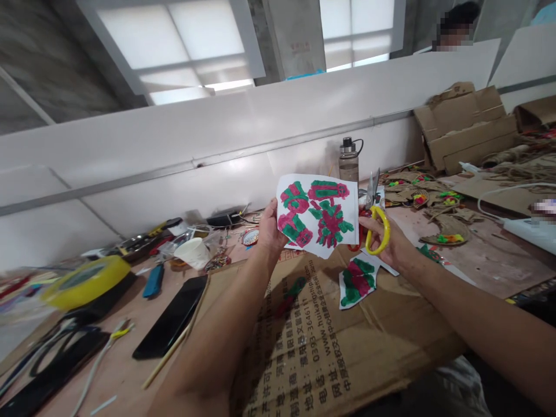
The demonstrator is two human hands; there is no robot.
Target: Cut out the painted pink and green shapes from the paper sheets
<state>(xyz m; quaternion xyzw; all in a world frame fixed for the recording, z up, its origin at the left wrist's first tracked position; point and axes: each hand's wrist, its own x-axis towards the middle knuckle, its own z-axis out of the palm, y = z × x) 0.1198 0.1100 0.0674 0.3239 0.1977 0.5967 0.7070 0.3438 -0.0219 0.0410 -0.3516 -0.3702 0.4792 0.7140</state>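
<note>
A white sheet of paper with red and green painted shapes is held up over a flattened cardboard piece. My left hand grips the sheet at its left edge. My right hand is closed on scissors with yellow handles, their blades pointing up and apart. Its fingertips also meet the sheet's right edge. Below, a smaller cut paper piece, also red and green, lies on the cardboard.
A black phone, yellow tape roll, blue utility knife and white paper cup lie to the left. A water bottle stands behind the sheet. Decorated brown crafts are at the right, before propped cardboard. A person is beyond the partition.
</note>
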